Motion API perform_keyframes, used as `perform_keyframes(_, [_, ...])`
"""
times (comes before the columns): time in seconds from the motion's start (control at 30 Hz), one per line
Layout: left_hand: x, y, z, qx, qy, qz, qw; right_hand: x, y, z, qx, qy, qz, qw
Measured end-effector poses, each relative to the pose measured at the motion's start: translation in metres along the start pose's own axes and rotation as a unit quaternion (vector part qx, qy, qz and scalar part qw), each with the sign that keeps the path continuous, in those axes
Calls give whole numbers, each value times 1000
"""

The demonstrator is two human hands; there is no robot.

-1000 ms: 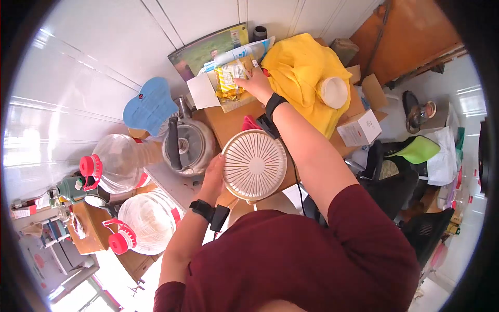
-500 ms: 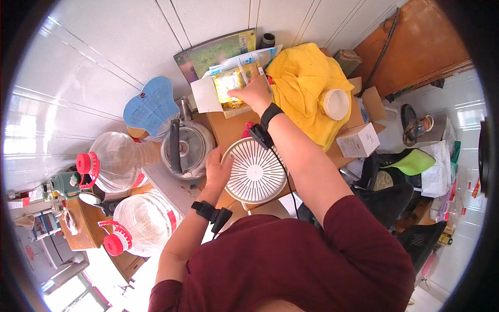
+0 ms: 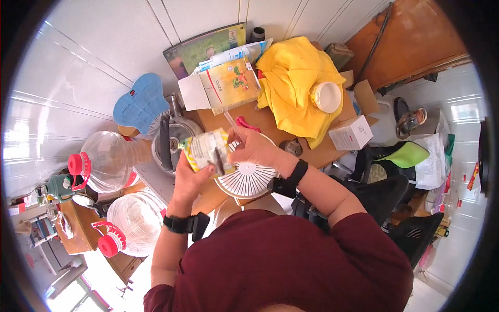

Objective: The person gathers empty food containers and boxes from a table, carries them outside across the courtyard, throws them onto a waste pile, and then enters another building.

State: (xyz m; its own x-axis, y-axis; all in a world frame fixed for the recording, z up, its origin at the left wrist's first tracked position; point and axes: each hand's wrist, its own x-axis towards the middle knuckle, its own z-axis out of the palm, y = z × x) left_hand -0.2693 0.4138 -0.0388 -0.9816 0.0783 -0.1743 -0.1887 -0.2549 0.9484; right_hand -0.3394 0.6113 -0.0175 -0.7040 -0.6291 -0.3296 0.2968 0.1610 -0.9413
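My left hand [image 3: 191, 179] grips a yellow-and-white printed packet [image 3: 208, 148] from its lower left, thumb across the front. At the packet's right edge, the fingers of my right hand [image 3: 257, 151] are closed on it. A thin white strip [image 3: 228, 119] sticks up beside the right fingers; what it belongs to is hidden. Below the packet sits a round white slotted lid or basket [image 3: 249, 182], partly covered by both hands. Behind stands a yellow printed box [image 3: 234, 86] with its white flap [image 3: 193, 96] folded out to the left.
A lidded pot [image 3: 179, 140] with a black handle and a blue fan [image 3: 143, 101] stand left, near large clear bottles [image 3: 135, 223] with red caps. At right are a yellow cloth [image 3: 291, 78], a white cup [image 3: 327, 97] and a small white box [image 3: 351, 133].
The packet has come out of the yellow box, toward me, in my right hand. My left hand has risen from beside the slotted lid and now grips it too.
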Motion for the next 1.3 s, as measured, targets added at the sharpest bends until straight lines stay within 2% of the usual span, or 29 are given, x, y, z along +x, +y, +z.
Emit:
perform_keyframes(0.03, [-9, 3, -2, -35, 16, -14, 999, 16, 23, -10, -48, 8, -89, 995])
perform_keyframes(0.07, [-19, 5, -4, -70, 32, -29, 997, 30, 36, -20, -47, 8, -90, 995])
perform_keyframes(0.1, [-26, 6, -6, -67, 45, -31, 996, 45, 44, -31, 120, 58, -7, 991])
perform_keyframes(0.13, [-33, 8, -7, -64, 45, -29, 997, 59, 49, -40, 282, 106, 76, 951])
perform_keyframes(0.17, [-41, 10, -8, -71, 63, -32, 995, 73, 51, -43, 283, 104, 72, 951])
perform_keyframes(0.23, [-56, 16, -11, -57, 82, -35, 994, 100, 57, -45, 408, 224, 147, 873])
perform_keyframes(0.47, [-87, 13, -24, -89, 135, -19, 987, 152, 104, -62, 367, 299, 122, 872])
perform_keyframes(0.6, [-90, 19, -27, -98, 147, -11, 984, 148, 115, -70, 374, 290, 107, 874])
perform_keyframes(0.67, [-85, 18, -29, -98, 140, 3, 985, 134, 114, -71, 403, 237, 44, 883])
perform_keyframes(0.8, [-70, 20, -29, -123, 104, 9, 987, 111, 98, -87, 374, 279, 112, 878])
perform_keyframes(0.87, [-57, 7, -36, -136, 131, -6, 982, 95, 90, -101, 491, 160, 119, 848])
perform_keyframes(0.9, [-48, 4, -38, -133, 114, -3, 985, 75, 75, -106, 512, 188, 115, 831])
perform_keyframes(0.93, [-36, 2, -38, -128, 95, 4, 987, 46, 27, -100, 532, 214, 108, 812])
perform_keyframes(1.07, [22, 1, -25, -167, 93, 1, 982, -6, -12, -133, 549, 237, 32, 801])
perform_keyframes(1.2, [80, -13, -14, -176, 82, -5, 981, -49, -17, -154, 498, 322, -49, 804])
perform_keyframes(1.27, [104, -33, -16, -137, 107, -54, 983, -60, -4, -159, 500, 339, -44, 796])
perform_keyframes(1.3, [121, -55, -23, -109, 124, -84, 983, -64, 1, -155, 441, 365, -34, 819])
